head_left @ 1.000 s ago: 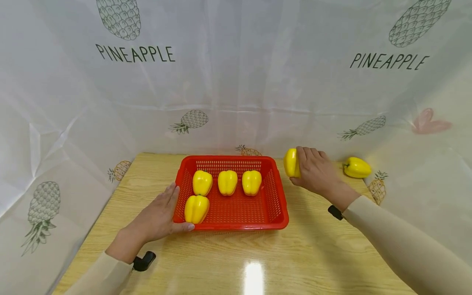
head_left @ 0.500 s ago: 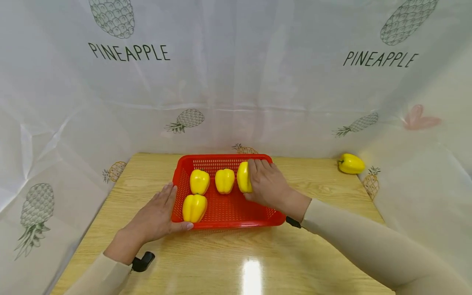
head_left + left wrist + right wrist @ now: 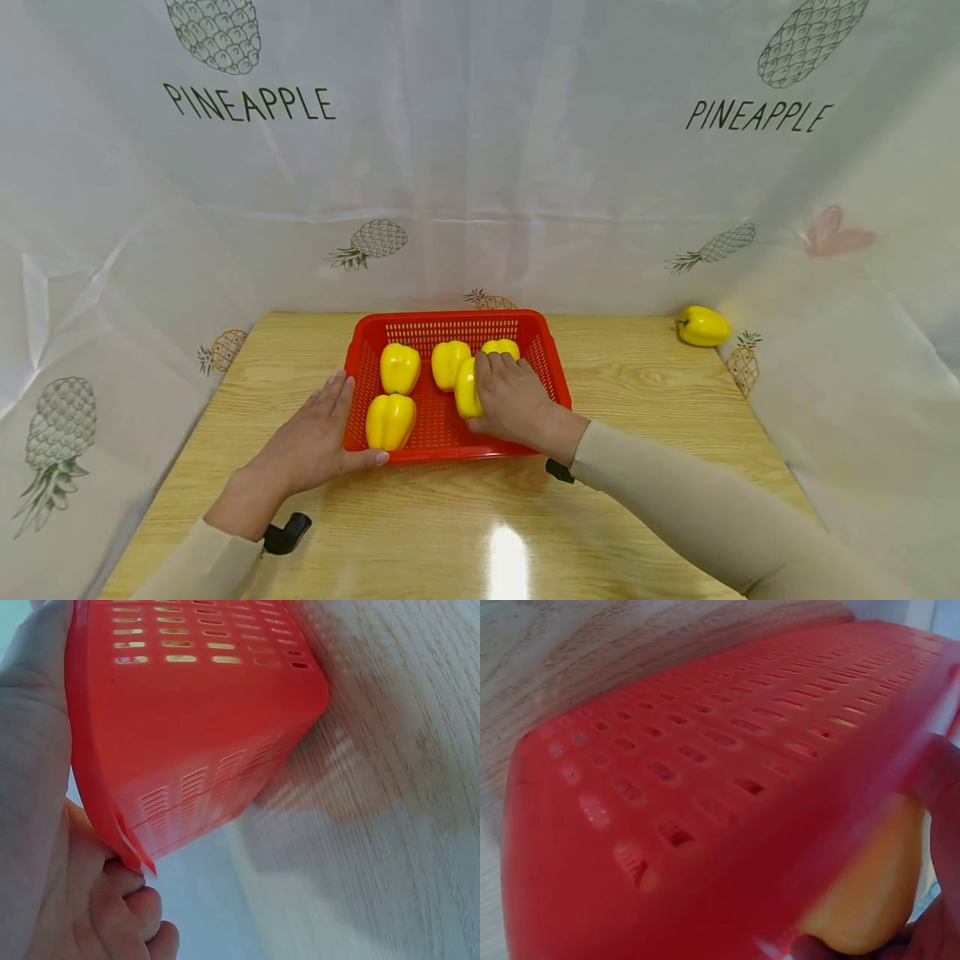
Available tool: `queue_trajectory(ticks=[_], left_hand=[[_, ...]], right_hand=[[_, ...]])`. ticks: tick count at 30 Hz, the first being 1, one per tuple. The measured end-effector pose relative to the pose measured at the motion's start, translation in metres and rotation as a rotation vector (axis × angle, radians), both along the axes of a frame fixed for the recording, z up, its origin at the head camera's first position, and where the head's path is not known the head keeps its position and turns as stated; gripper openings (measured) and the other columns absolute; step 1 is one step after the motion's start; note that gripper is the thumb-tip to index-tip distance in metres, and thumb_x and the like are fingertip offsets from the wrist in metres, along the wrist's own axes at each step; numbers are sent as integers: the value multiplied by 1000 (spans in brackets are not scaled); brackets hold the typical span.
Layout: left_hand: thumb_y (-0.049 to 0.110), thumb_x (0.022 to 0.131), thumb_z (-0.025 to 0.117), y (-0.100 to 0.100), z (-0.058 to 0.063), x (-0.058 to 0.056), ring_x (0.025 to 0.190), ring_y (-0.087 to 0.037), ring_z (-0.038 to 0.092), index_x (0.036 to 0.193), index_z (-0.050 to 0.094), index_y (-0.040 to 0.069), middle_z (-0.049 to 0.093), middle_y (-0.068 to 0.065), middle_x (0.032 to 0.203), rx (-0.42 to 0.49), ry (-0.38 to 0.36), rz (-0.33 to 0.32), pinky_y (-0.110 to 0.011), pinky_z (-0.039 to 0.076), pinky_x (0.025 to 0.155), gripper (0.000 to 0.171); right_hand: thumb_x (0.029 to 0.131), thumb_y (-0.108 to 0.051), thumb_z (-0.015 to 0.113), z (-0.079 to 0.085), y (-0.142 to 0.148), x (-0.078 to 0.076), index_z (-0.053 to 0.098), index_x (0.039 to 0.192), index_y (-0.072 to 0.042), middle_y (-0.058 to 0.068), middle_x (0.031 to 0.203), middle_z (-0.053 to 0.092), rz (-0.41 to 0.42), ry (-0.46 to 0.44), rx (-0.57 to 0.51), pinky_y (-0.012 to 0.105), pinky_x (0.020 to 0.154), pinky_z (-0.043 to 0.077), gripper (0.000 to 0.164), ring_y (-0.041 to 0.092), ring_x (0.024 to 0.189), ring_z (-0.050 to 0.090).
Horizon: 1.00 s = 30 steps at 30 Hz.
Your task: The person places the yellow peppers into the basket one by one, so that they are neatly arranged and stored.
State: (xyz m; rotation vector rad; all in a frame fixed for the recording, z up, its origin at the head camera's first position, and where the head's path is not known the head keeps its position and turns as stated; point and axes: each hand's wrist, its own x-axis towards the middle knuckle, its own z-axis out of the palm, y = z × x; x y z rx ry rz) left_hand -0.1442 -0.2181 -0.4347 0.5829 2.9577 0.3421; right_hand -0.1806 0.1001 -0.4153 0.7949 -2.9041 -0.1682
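A red plastic basket (image 3: 450,455) with slotted walls stands on the wooden table. My left hand (image 3: 307,437) holds its front left corner, thumb over the front rim and fingers along the left side; the left wrist view shows the fingertips bent at the rim (image 3: 97,772). My right hand (image 3: 513,402) reaches over the basket and grips a yellow bell pepper (image 3: 468,390), partly hidden by the fingers. Inside the basket, one bell pepper (image 3: 400,368) lies at the back left, another (image 3: 391,421) in front of it, one (image 3: 450,365) at back centre, one (image 3: 499,346) behind my right hand.
Another yellow bell pepper (image 3: 703,326) lies on the table (image 3: 637,375) at the back right, near the sheet. A white sheet (image 3: 510,167) printed with pineapples encloses the table at the back and sides.
My right hand has carried the bell pepper leftward from beside the basket, over its right side, and then forward toward me inside it. My left hand stays at the basket corner.
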Motion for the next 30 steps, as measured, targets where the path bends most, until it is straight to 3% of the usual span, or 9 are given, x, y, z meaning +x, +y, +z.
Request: queue_trajectory(ticks=[6,13,22,30], left_hand=[[90,81,59,0,1,0,157,-52,23,161,22,-14,18,-34,170,3,-2,5,-63,27,126,136],[91,81,57,0,0,0,158,-51,22,162,21,-13,17,-33,171,7,-8,9,-64,27,125,137],[91,81,58,1,1,1,157,-53,23,162,19,-13,16,-34,171,23,-17,12,-65,29,124,137],[90,81,59,0,-1,-1,157,-53,23,162,20,-13,16,-34,171,22,-16,8,-65,29,124,137]], right_hand=[[85,-67,75,-13,-5,-4,49,131,0,11,109,62,4,-55,21,43,91,57,86,28,102,61],[85,-73,72,-22,-11,-7,46,143,0,14,137,64,12,-120,52,49,107,52,97,30,122,62],[84,-84,64,-32,-17,-13,50,129,-6,6,112,62,92,-124,120,45,101,54,92,24,105,59],[86,-89,54,-41,-20,-18,48,136,-7,5,116,60,108,-156,179,39,99,54,96,22,108,57]])
